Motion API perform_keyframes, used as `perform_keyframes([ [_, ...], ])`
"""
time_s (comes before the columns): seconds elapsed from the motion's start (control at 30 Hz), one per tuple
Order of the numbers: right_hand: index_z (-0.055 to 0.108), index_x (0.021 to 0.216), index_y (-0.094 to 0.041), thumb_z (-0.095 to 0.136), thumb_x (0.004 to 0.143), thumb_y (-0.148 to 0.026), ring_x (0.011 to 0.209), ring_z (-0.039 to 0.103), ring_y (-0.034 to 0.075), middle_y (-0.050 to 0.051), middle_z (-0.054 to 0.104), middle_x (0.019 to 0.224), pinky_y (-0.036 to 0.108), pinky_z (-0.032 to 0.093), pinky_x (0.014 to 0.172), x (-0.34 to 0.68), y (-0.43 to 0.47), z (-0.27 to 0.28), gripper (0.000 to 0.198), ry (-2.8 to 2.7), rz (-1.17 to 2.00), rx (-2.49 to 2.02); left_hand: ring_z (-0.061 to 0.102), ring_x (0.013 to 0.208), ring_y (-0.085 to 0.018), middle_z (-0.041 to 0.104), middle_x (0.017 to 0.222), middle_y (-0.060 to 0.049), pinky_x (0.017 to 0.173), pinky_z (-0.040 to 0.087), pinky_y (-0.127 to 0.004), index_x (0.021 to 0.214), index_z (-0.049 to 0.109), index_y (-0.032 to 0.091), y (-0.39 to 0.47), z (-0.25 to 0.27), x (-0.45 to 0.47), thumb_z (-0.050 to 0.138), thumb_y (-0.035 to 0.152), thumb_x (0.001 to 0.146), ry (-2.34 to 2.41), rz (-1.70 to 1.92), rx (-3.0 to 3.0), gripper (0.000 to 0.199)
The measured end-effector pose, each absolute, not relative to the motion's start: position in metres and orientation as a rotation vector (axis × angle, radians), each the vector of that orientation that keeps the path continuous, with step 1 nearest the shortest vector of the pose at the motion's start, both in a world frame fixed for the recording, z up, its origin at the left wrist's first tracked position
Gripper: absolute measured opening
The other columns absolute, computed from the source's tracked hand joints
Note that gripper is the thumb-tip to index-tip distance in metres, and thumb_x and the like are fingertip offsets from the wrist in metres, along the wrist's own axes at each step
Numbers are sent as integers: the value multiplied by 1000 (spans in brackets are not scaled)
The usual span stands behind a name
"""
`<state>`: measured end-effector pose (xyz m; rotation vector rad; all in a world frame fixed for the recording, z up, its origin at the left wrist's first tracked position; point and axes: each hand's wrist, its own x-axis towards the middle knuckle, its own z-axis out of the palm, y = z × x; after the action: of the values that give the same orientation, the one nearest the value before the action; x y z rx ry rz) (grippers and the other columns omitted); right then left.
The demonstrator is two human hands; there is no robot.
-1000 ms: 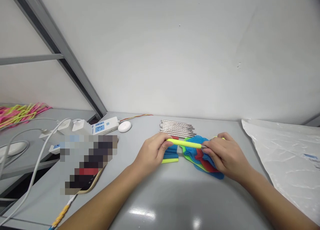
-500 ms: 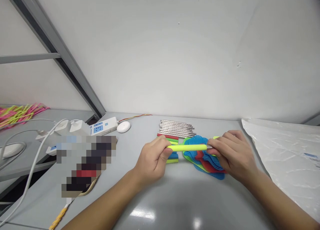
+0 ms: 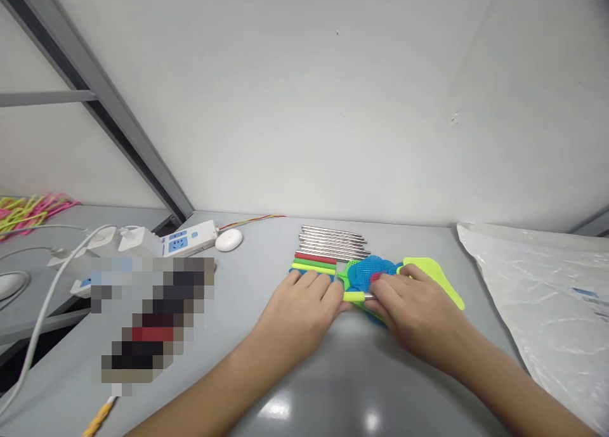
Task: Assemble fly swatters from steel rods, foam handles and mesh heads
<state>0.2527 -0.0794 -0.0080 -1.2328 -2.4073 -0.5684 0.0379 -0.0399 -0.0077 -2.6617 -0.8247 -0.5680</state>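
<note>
My left hand is closed around a yellow handle, a plain tube mostly hidden in my fist. Gripped in my right hand is a thin metal rod; a short stretch of it shows at the handle's end. Just behind my hands lies a pile of blue, red and green mesh swatter heads. A yellow mesh swatter head shows beyond my right hand; whether it joins the rod I cannot tell. Past my left fingers lie red, green, yellow and blue handles side by side.
Several metal rods lie in a row near the wall. A white plastic bag covers the right side. To the left are a power strip, a round white device, cables and a blurred-out object.
My hands have come closer together and slightly lower, and less of the yellow handle shows between them. More of the yellow swatter head is visible. The view has shifted slightly.
</note>
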Motion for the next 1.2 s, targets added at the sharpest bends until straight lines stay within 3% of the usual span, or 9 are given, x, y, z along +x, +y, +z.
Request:
perform_keyframes([
  [0.17, 45, 68, -19, 43, 97, -24, 51, 32, 10, -5, 42, 57, 29, 23, 61, 255, -80, -4, 30, -2403, -526, -1187, 48, 62, -16, 53, 70, -1, 57, 25, -30, 86, 57, 18, -41, -5, 38, 43, 37, 97, -831, -630, -2609, 25],
  [0.37, 48, 68, -19, 46, 96, -22, 53, 31, 11, -5, 43, 57, 29, 24, 61, 258, -82, 4, 28, -2391, -552, -1108, 44, 52, -13, 53, 61, 1, 54, 25, -28, 77, 52, 18, -39, -2, 34, 37, 34, 99, -776, -640, -2735, 31],
  [0.57, 52, 70, -19, 50, 94, -24, 57, 32, 12, -4, 45, 60, 30, 26, 65, 257, -77, 8, 24, -2396, -682, -1037, 44, 46, -14, 54, 59, 4, 47, 16, -27, 79, 50, 21, -42, 14, 29, 32, 37, 99, -1029, -367, -3050, 31],
  [0.8, 50, 69, -20, 47, 95, -26, 58, 32, 12, -4, 45, 60, 30, 27, 66, 253, -71, 3, 27, -2430, -725, -1006, 50, 56, -13, 56, 66, 4, 50, 27, -23, 78, 54, 22, -35, 20, 21, 29, 39, 100, -1172, -392, -3377, 37],
  [1.2, 48, 68, -19, 46, 96, -25, 54, 29, 11, -5, 41, 57, 29, 20, 58, 254, -74, -5, 29, -2356, -583, -1071, 49, 51, -15, 58, 62, 3, 52, 26, -28, 75, 47, 21, -34, 1, 30, 33, 36, 99, -886, -521, -2901, 31],
])
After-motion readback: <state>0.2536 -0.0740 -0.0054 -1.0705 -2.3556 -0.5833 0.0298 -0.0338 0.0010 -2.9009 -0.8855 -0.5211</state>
